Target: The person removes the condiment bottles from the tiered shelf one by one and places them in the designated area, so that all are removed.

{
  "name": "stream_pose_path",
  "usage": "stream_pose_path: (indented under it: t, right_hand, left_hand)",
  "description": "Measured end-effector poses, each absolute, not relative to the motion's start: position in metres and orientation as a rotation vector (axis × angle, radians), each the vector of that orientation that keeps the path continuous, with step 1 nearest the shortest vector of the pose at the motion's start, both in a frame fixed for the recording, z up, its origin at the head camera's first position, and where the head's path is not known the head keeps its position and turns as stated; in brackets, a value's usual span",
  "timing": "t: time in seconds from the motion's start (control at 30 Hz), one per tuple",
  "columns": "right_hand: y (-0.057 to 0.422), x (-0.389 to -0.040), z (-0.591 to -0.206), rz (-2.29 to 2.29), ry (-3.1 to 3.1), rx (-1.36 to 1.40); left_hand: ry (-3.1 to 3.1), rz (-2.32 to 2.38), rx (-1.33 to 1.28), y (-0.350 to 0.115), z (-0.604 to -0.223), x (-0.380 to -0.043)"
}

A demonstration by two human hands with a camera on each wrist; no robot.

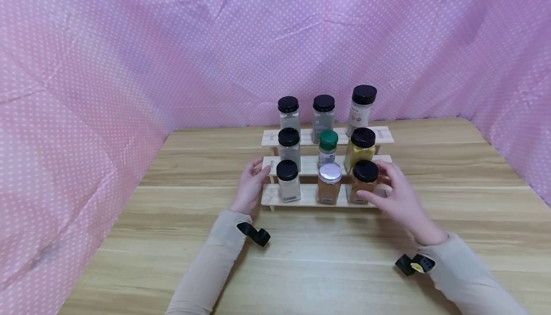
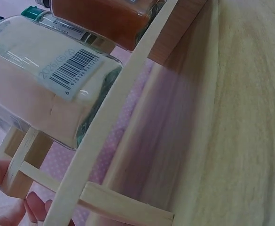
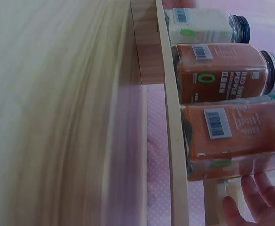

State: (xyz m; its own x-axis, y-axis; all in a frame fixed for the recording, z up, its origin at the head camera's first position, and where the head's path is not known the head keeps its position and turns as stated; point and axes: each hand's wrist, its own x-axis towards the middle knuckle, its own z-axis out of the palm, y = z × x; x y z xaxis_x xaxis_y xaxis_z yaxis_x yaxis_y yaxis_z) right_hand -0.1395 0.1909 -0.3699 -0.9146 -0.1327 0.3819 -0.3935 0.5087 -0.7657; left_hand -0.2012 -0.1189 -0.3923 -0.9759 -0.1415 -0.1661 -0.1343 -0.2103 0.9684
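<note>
A three-tier wooden spice rack [image 1: 310, 202] stands on the table with jars on each tier. My left hand [image 1: 251, 186] holds the rack's left side by the middle tier, thumb and fingers about the end of the wood [image 2: 19, 176]. On the front tier's right end is a black-lidded spice jar [image 1: 364, 181] of reddish-brown powder. My right hand [image 1: 398, 198] grips that jar, thumb across its front and fingers at its right side. Beside it stand a silver-lidded red sweet pepper jar [image 3: 222, 73] and a black-lidded jar of pale powder [image 1: 289, 185].
Behind, the middle tier carries a black-lidded jar [image 1: 290, 150], a green-lidded bottle [image 1: 328, 147] and a yellow-powder jar [image 1: 361, 150]. Three black-lidded containers, including a grey one [image 1: 323, 119], line the top tier. Pink dotted cloth [image 1: 241, 56] hangs behind the wooden table [image 1: 327, 267].
</note>
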Motion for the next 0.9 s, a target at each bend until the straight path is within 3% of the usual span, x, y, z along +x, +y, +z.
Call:
stream_pose_path:
  t: [0.9]
  right_hand:
    - [0.1879, -0.1432, -0.3768, 1.431, -2.477, 0.324]
  left_hand:
    - [-1.974, -2.427, 0.316, -0.1216, -0.3911, -0.202]
